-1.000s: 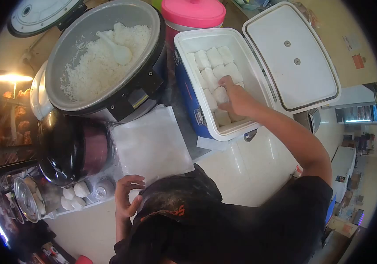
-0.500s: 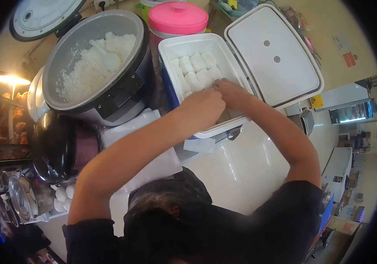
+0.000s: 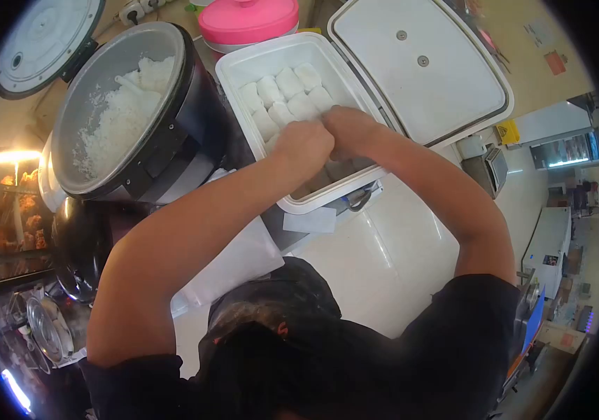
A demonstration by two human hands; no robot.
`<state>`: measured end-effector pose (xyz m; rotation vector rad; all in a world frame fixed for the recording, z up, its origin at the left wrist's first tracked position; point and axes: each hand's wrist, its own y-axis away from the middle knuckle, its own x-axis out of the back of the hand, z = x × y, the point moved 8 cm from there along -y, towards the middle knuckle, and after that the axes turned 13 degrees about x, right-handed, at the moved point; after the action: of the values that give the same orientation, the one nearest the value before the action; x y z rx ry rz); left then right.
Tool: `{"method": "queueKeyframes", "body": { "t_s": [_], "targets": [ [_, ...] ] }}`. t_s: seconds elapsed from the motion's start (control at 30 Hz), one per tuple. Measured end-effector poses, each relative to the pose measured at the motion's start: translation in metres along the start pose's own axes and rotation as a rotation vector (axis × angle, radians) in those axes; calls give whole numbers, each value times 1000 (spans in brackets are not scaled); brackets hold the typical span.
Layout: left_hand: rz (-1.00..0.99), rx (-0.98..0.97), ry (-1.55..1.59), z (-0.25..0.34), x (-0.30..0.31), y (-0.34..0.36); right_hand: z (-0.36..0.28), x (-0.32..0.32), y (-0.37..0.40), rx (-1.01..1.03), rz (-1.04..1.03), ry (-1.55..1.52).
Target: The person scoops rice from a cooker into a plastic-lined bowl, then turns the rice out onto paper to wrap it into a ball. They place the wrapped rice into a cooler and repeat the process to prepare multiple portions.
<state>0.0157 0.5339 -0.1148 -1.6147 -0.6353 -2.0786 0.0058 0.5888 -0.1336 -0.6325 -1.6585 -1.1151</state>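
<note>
Both my hands are inside an open white cooler box (image 3: 298,204), over rows of white wrapped packets (image 3: 290,82). My left hand (image 3: 304,145) is closed, knuckles up, near the middle of the box. Right beside it, almost touching, my right hand (image 3: 350,130) is also closed, its fingers curled down among the packets. The backs of the hands hide the fingertips, so what they grip cannot be made out. Behind my wrists, the near end of the box shows a darker inside. The hinged cooler lid (image 3: 422,91) stands open to the right.
Left of the cooler stands a large rice cooker (image 3: 166,143) holding cooked rice (image 3: 121,115) and a white paddle (image 3: 131,87). A stack of white paper sheets (image 3: 233,262) lies near my body. Behind is a pink-lidded container (image 3: 249,22). A lit food display (image 3: 12,210) is far left.
My view has shifted, so the rice cooker and cooler appear further left. My hands stay close together inside the cooler, both curled.
</note>
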Motion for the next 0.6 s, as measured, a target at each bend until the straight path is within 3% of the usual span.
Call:
{"method": "queueKeyframes", "body": {
  "t_s": [0.03, 0.13, 0.23, 0.33, 0.43, 0.57, 0.6],
  "targets": [
    [-14, 7, 6, -2, 1, 0, -3, 4, 2, -34, -84, -55],
    [-21, 70, -26, -10, 4, -3, 6, 10, -10, -70, 109, -56],
    [-11, 134, 13, -19, 6, -2, 4, 17, -7, -210, -1, -115],
    [-99, 149, 53, -22, 9, -2, 22, 6, -10, -324, 39, -176],
    [-52, 116, 97, -21, 22, 13, 20, 3, 2, -422, 39, -512],
    [303, -178, 547, -20, 90, 105, 32, -9, -1, -242, 250, -207],
    [278, -166, 631, -27, 101, 137, 41, -21, -7, -167, 340, -60]
  ]
}}
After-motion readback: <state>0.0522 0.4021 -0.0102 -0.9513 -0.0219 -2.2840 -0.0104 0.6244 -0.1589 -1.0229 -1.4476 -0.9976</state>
